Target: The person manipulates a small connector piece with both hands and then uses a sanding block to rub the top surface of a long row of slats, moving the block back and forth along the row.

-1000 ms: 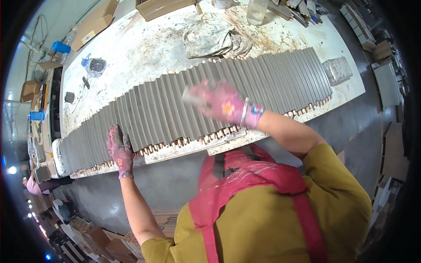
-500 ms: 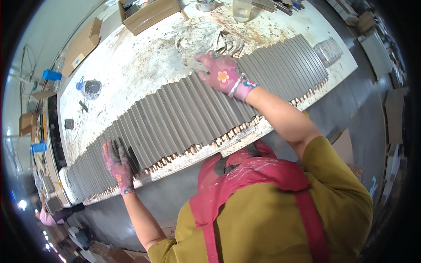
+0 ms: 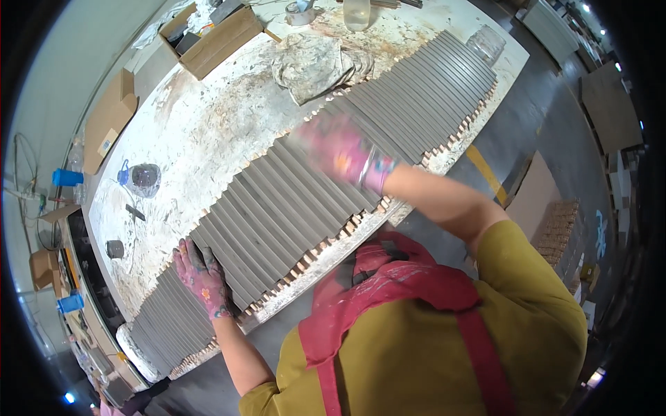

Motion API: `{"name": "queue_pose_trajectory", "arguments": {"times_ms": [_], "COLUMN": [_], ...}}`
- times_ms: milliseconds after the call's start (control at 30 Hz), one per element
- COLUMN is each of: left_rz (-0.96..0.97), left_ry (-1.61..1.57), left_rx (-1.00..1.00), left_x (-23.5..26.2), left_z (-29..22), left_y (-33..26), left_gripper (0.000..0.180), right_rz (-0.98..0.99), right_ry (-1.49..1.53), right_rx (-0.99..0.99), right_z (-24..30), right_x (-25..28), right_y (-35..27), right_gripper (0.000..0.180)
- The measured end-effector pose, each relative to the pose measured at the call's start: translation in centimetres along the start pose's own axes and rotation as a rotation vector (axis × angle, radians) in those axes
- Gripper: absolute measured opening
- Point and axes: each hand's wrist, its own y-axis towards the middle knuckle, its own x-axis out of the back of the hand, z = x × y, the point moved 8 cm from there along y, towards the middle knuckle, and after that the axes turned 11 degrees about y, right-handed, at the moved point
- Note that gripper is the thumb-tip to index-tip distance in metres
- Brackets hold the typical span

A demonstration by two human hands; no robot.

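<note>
Long grey strips (image 3: 267,215) with pale, wood-coloured ends lie side by side in a slanting row along the table's near side. My left hand (image 3: 202,279), in a pink flowered glove with darkened fingertips, rests with fingers stretched out at the left edge of the middle group. Beyond it on the left is another group of shorter-looking strips (image 3: 170,319). My right hand (image 3: 343,154), gloved alike with a band at the wrist, is over the strips right of centre. Motion smears its fingers. Further right, more strips (image 3: 437,87) continue toward the table's far corner.
The stained white table (image 3: 208,118) bears a crumpled, dirty rag (image 3: 305,69), a cardboard box of items (image 3: 222,45), a tape roll (image 3: 300,14) and a jar of liquid (image 3: 356,15). A plastic container (image 3: 146,179) and a dark cup (image 3: 115,249) stand at left; a clear block-shaped container (image 3: 485,46) at right.
The whole view has turned and shifted. My right hand has moved from the strips' far ends nearer their middle. My left hand now lies against the middle group's left edge.
</note>
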Motion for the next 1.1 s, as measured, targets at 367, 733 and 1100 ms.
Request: {"name": "queue_pose_trajectory", "arguments": {"times_ms": [367, 733, 1100], "left_rz": [-0.010, 0.000, -0.012], "left_ry": [-0.005, -0.022, -0.209], "left_rx": [0.022, 0.036, -0.070], "left_x": [0.5, 0.4, 3.0], "left_z": [0.3, 0.0, -2.2], "left_y": [-0.1, 0.0, -1.0], "left_gripper": [0.041, 0.043, 0.045], "right_rz": [0.032, 0.170, -0.114], "right_ry": [-0.100, -0.052, 0.288], "right_rx": [-0.226, -0.344, -0.174], "right_z": [-1.7, -1.2, 2.6], "right_x": [-0.6, -2.0, 0.0], "right_y": [2.3, 3.7, 3.3], "right_gripper": [0.028, 0.049, 0.035]}}
